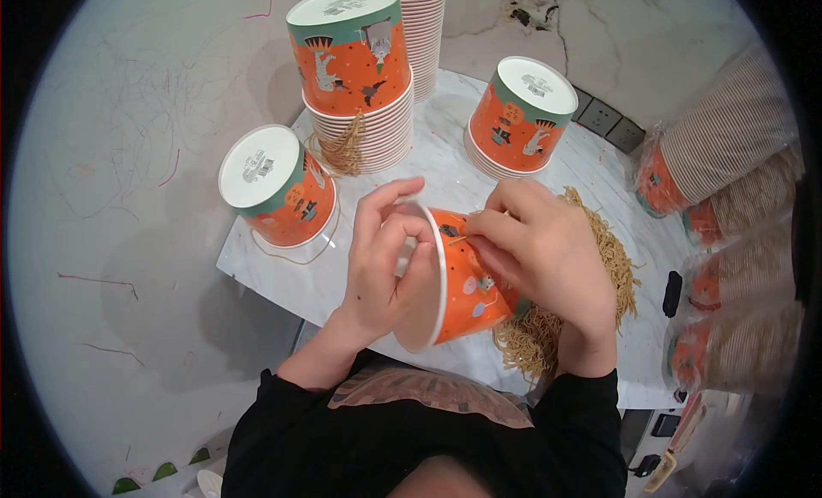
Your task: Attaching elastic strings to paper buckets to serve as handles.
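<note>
Over the near edge of the bench: an orange paper cup [467, 280] is being held on its side, rim facing the person's left.
Left hand [385, 258]: gripping the cup's white rim, thumb and fingers curled over the lip, clamped on it.
Right hand [539, 250]: lying over the cup's outer wall, fingertips pinched together on a thin tan string [458, 238] at the wall near the rim.
String pile [582, 284]: lying on the bench under and beside the right hand, touching the cup's base end.
Bench [445, 168]: white marbled top, carrying everything.
Upside-down cup, left [274, 185]: standing near the left corner, a loose loop of string around its rim.
Tall stack [355, 78]: standing behind, strings hanging at its side.
Short stack [518, 117]: standing behind the right hand.
Wrapped cup sleeves [728, 147]: lying at the far right.
</note>
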`<state>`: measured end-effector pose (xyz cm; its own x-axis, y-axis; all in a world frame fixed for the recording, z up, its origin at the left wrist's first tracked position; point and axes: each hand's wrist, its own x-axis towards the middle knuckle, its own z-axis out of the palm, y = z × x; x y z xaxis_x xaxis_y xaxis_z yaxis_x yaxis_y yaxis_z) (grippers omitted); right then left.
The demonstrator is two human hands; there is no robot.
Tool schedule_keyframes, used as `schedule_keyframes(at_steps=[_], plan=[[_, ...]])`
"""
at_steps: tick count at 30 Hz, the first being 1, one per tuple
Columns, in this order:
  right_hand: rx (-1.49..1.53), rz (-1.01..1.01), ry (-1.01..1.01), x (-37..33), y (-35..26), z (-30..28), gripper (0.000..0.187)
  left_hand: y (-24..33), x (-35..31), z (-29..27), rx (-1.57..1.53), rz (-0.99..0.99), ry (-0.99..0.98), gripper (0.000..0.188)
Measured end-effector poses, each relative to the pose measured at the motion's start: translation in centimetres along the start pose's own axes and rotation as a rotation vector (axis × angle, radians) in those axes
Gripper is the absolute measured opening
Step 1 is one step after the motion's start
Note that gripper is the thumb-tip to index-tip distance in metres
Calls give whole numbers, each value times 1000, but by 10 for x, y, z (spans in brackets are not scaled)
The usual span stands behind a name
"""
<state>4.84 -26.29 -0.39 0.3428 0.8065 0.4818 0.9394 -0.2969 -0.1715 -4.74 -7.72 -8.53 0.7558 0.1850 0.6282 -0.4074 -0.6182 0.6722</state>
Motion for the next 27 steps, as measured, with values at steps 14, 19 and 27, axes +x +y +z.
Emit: schedule_keyframes(at_steps=[14, 19, 27], plan=[[768, 367, -106, 2, -2, 0, 14, 18, 14, -4, -33, -20, -52, 11], [788, 445, -163, 1, 2, 0, 21, 21, 16, -8, -6, -73, -105, 6], [581, 356, -117, 1, 4, 10, 14, 8, 18, -7, -324, -199, -328, 11]])
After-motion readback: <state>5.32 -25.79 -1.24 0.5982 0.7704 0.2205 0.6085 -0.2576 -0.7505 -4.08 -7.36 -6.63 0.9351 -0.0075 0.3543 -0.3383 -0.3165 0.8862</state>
